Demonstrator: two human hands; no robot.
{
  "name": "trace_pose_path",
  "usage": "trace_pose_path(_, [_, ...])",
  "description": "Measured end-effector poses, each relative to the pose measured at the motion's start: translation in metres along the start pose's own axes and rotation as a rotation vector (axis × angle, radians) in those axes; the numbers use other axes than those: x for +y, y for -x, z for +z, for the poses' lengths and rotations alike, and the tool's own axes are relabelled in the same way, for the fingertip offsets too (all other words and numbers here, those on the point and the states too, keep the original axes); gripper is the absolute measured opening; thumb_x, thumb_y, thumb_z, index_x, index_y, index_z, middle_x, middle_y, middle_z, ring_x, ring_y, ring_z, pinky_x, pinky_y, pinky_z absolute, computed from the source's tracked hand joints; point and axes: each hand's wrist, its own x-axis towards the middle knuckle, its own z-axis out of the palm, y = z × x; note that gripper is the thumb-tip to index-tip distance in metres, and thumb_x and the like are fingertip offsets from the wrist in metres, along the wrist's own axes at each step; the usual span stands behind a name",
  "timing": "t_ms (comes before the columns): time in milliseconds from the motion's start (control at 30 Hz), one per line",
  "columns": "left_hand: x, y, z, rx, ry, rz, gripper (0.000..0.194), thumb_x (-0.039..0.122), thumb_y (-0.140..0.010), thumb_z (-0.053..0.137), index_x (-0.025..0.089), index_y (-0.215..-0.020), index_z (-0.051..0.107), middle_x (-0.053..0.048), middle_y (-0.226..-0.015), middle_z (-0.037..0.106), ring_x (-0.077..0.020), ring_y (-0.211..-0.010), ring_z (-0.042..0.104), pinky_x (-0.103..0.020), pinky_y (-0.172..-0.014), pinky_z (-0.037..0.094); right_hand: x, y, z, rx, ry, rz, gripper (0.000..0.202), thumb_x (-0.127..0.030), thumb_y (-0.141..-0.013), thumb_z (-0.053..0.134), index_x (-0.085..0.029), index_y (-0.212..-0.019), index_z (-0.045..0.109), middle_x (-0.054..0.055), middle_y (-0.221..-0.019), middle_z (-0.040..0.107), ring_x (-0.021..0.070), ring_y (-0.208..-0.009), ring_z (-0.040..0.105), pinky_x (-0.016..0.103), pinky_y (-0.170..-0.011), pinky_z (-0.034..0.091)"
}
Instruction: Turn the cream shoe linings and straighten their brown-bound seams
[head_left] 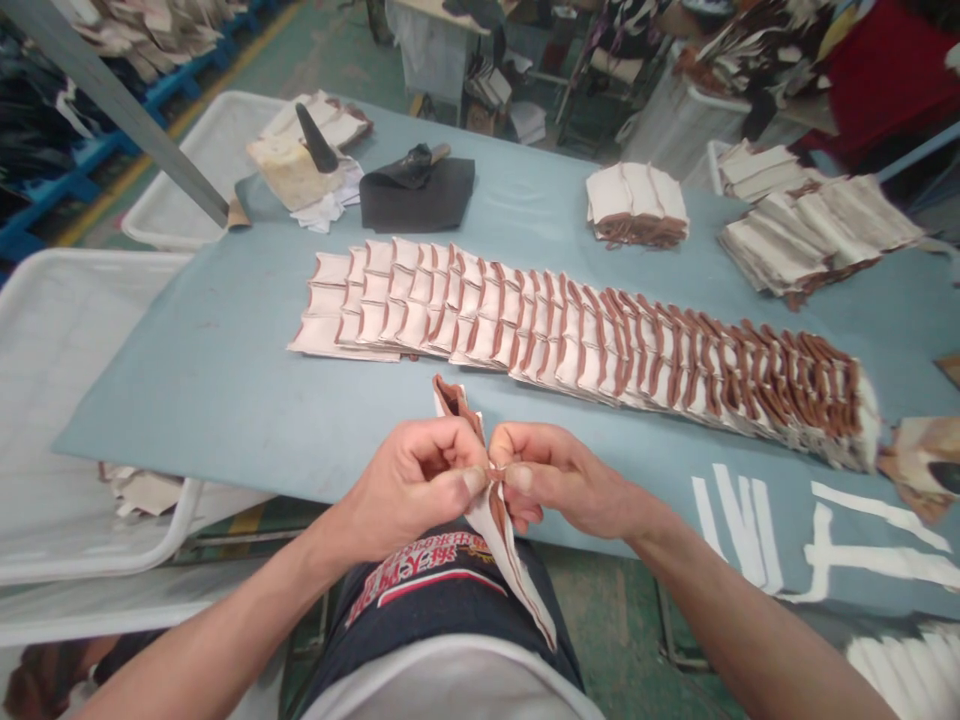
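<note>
Close to my body, over the table's front edge, both hands pinch one folded piece of leather or cloth (514, 565), white outside and brown inside. My left hand (427, 485) is closed, with thumb and forefinger on the piece's middle. Right beside it, my right hand (562, 482) grips the same spot, thumb on top. One end of the piece points up toward the table, and the other hangs toward my lap. Beyond my hands lies a long overlapping row of similar white pieces with brown edges (480, 310), packed more tightly toward the right.
The blue-green table (187, 390) bears a stack of pieces (637, 195), larger bundles (825, 235), a black sheet (416, 200), a dark cone (316, 140) and white strips (754, 530). White bins (97, 265) stand left. A metal post (127, 110) rises at the back left.
</note>
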Motion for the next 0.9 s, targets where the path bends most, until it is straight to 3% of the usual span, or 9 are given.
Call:
trace_pose_path(133, [0.004,0.003,-0.004,0.095,-0.193,-0.017,0.018,0.027,-0.078,0.061,0.016,-0.065,0.056,0.003,-0.059,0.052,-0.0097,-0.056,0.042,-0.021,-0.054,0.037,0.001,0.000,0.006,0.122,0.109,-0.059,0.039,-0.053,-0.092,0.067,-0.019,-0.080,0.050,-0.005,-0.063,0.050,0.0084,-0.054,0.041,0.020,-0.051,0.034])
trace_pose_path(300, [0.011,0.011,-0.006,0.080,-0.294,-0.062,0.020,0.030,-0.082,0.054,0.014,-0.070,0.061,-0.001,-0.066,0.062,-0.0136,-0.064,0.054,-0.024,-0.062,0.044,-0.005,0.002,0.017,0.247,0.421,-0.114,0.019,-0.027,-0.091,0.059,-0.020,-0.077,0.050,-0.004,-0.064,0.052,0.0090,-0.057,0.044,0.020,-0.053,0.035])
trace_pose_path(500, [0.013,0.012,0.000,0.132,-0.394,-0.121,0.019,0.026,-0.078,0.053,0.015,-0.063,0.058,0.002,-0.059,0.054,-0.0109,-0.059,0.046,-0.022,-0.058,0.038,-0.006,0.002,0.020,0.300,0.592,-0.088,0.012,-0.020,-0.086,0.054,-0.020,-0.075,0.050,-0.006,-0.062,0.052,0.0085,-0.055,0.044,0.020,-0.051,0.033])
trace_pose_path(600, [0.010,0.011,0.000,0.120,-0.347,-0.167,0.016,0.024,-0.076,0.055,0.015,-0.063,0.056,0.004,-0.059,0.050,-0.0095,-0.058,0.041,-0.021,-0.055,0.034,-0.006,0.003,0.020,0.292,0.597,-0.023,0.011,-0.021,-0.086,0.055,-0.020,-0.075,0.051,-0.006,-0.060,0.051,0.0087,-0.055,0.043,0.020,-0.050,0.030])
trace_pose_path(767, [0.002,0.008,-0.001,0.110,-0.108,-0.184,0.024,0.034,-0.079,0.062,0.016,-0.065,0.055,0.004,-0.055,0.053,-0.0082,-0.052,0.041,-0.020,-0.052,0.032,-0.009,0.003,0.017,0.245,0.392,0.064,0.018,-0.032,-0.092,0.056,-0.019,-0.079,0.052,-0.004,-0.063,0.053,0.0097,-0.056,0.045,0.021,-0.053,0.036])
trace_pose_path(900, [0.001,0.007,0.004,0.177,-0.033,-0.124,0.027,0.034,-0.080,0.065,0.017,-0.063,0.054,0.004,-0.054,0.055,-0.0080,-0.051,0.044,-0.020,-0.053,0.036,-0.016,0.008,0.018,0.374,0.559,0.018,0.016,-0.029,-0.095,0.059,-0.018,-0.083,0.059,-0.002,-0.066,0.060,0.0106,-0.058,0.051,0.022,-0.054,0.038])
